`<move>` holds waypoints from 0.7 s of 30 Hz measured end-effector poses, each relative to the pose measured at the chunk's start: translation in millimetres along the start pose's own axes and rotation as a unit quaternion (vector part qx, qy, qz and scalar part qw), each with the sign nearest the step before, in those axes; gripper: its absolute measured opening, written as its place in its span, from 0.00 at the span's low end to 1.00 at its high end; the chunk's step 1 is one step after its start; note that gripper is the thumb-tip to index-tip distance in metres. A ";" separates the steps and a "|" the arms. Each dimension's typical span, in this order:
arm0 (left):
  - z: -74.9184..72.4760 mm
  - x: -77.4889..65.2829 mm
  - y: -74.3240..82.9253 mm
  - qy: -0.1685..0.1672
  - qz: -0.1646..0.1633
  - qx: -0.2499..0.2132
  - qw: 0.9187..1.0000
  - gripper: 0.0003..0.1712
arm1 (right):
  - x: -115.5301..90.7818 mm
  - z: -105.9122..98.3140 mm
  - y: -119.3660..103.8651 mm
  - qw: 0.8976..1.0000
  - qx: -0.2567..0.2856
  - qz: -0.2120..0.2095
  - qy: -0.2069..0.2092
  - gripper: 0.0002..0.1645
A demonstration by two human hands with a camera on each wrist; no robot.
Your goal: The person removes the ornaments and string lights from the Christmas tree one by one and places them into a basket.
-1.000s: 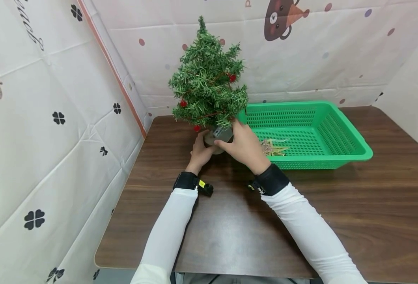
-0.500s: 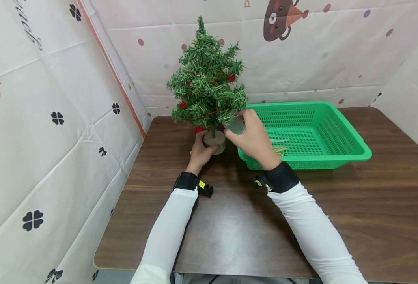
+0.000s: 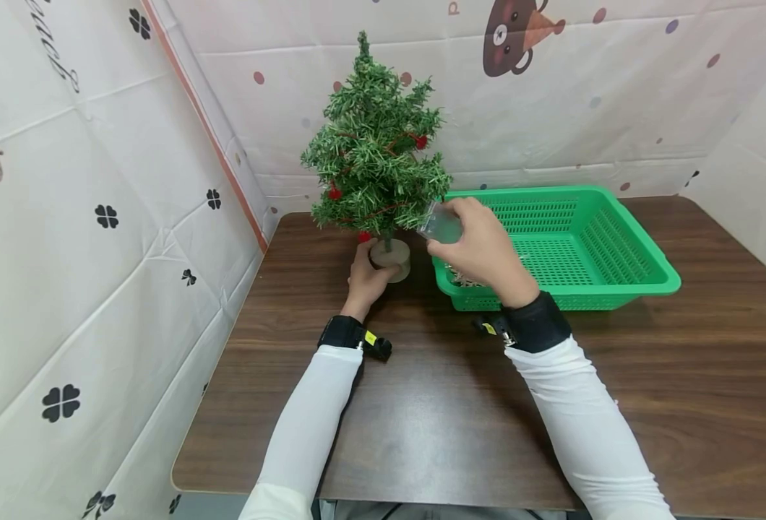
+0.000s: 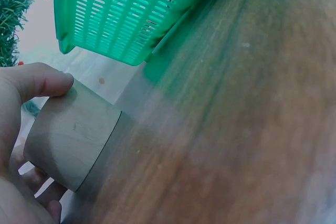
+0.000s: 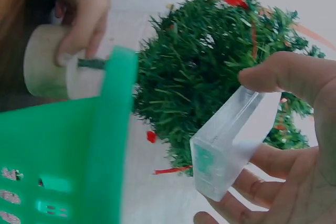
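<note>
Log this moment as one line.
left grip: holds round tan wooden base; right grip: holds clear rectangular plastic box; green artificial tree: upright

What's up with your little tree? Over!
Tree standing, left grip holding round base. Right grip holding clear box. Green basket close on the right, possible obstacle.

Well beyond the left hand and off to its left, dark cursive lettering runs down the left wall cloth: looks like "eac", the rest cut off or unclear! High beyond the right hand, one brownish letter on the back wall cloth, p or d, too close to call!
</note>
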State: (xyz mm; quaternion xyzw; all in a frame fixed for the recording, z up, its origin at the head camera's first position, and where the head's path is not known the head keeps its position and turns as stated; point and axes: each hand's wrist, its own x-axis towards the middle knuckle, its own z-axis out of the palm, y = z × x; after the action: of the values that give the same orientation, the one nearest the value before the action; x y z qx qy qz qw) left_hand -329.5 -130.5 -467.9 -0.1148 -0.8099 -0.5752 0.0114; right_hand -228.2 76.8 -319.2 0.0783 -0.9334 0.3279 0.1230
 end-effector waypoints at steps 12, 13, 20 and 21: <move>-1.1 0.9 3.1 0.002 -0.006 0.057 0.998 0.37 | -8.3 -28.8 0.1 0.998 0.047 0.011 0.028 0.36; -1.3 0.8 3.4 0.001 -0.007 0.058 0.998 0.37 | -8.4 -29.5 -0.3 0.998 0.055 0.009 0.038 0.36; -2.3 1.8 2.9 -0.013 -0.017 0.065 0.998 0.39 | -8.3 -30.9 -3.7 0.990 0.096 -0.021 0.105 0.39; -2.4 1.9 2.9 -0.014 -0.018 0.064 0.998 0.39 | -8.7 -31.0 -4.6 0.988 0.100 -0.025 0.115 0.40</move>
State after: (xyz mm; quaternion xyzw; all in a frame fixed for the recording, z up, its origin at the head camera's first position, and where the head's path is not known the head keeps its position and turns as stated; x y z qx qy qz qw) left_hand -331.0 -131.5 -464.1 -0.1074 -0.8473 -0.5202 -0.0028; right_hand -213.3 93.4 -295.6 0.0755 -0.8733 0.4233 0.2293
